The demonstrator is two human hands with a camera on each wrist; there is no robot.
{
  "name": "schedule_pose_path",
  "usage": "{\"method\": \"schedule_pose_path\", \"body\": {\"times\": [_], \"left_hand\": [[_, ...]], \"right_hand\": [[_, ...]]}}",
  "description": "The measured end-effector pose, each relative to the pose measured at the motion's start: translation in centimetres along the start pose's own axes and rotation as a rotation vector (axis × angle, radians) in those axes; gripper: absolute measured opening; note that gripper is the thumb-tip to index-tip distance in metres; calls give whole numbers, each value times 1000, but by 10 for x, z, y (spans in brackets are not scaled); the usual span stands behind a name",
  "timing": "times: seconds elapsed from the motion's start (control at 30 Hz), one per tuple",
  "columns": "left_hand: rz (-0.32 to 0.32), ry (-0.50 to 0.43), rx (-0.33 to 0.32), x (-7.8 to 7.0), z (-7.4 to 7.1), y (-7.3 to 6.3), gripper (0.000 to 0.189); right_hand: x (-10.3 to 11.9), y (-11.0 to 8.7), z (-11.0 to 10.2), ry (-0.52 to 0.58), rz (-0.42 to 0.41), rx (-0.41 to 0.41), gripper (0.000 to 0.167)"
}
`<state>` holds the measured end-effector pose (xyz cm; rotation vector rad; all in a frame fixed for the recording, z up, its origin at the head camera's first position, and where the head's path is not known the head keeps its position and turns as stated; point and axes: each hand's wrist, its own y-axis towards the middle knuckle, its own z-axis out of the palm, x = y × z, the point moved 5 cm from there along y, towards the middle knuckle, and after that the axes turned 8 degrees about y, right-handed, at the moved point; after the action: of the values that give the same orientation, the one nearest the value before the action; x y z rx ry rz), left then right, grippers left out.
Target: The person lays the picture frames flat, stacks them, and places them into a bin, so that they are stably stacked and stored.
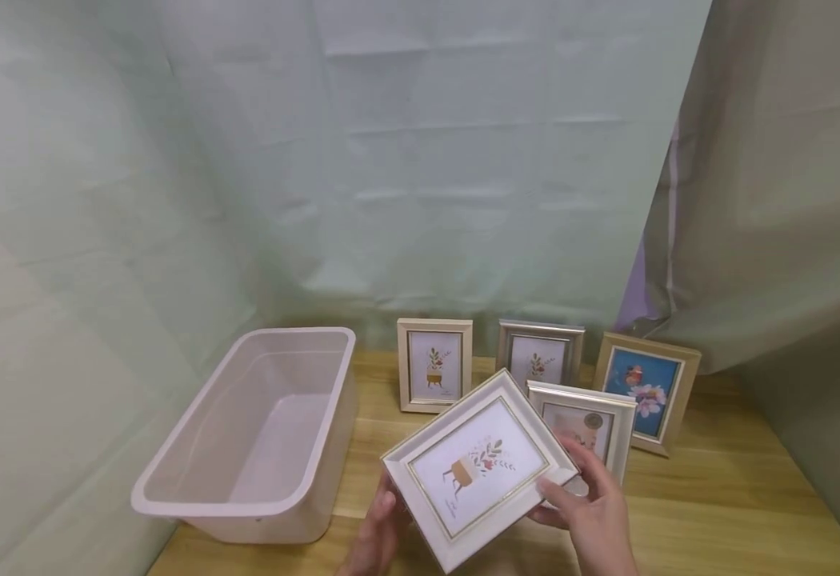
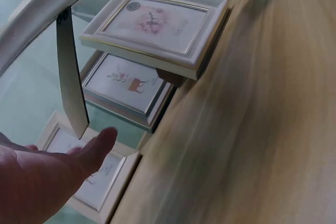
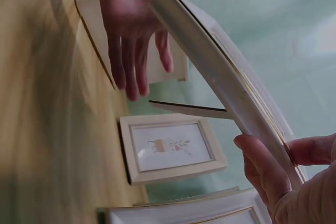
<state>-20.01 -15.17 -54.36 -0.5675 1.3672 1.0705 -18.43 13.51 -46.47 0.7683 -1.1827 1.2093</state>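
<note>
A white picture frame [image 1: 478, 472] with a plant-pot print is held tilted above the table, its picture facing up. My right hand [image 1: 593, 512] pinches its right edge between thumb and fingers; the thumb lies on the front border. Close to the opposite edge, my left hand [image 1: 379, 528] has its fingers [image 3: 128, 66] extended behind the frame, as the right wrist view shows. The support leg [image 2: 72, 77] sticks out from the frame's back, near the left thumb. Directly behind stands another white frame [image 1: 623, 408] with a pinkish picture, partly covered by the right hand and held frame.
Left on the wooden table [image 1: 737, 496] is a deep white plastic bin [image 1: 334, 416] with nothing inside. Along the back stand a cream frame [image 1: 434, 364], a grey-silver frame [image 1: 542, 328] and a gold-toned frame [image 1: 646, 384] with a blue picture. Pale cloth [image 1: 463, 160] hangs behind.
</note>
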Motion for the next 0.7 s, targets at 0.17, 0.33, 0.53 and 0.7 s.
{"method": "schedule_pose_path", "body": {"times": [0.17,0.33,0.53,0.7], "left_hand": [[-22,-16,64,2,6,-2,57],[-74,-34,-53,3,6,-3,59],[-109,-131,-196,9,3,-9,72],[-44,-112,-250,4,2,-11,42]], "right_hand": [[-16,-9,-12,29,71,-49,65],[-27,-12,-16,8,128,-72,68],[-41,-16,-18,29,158,-86,69],[-53,-18,-20,58,179,-82,68]]}}
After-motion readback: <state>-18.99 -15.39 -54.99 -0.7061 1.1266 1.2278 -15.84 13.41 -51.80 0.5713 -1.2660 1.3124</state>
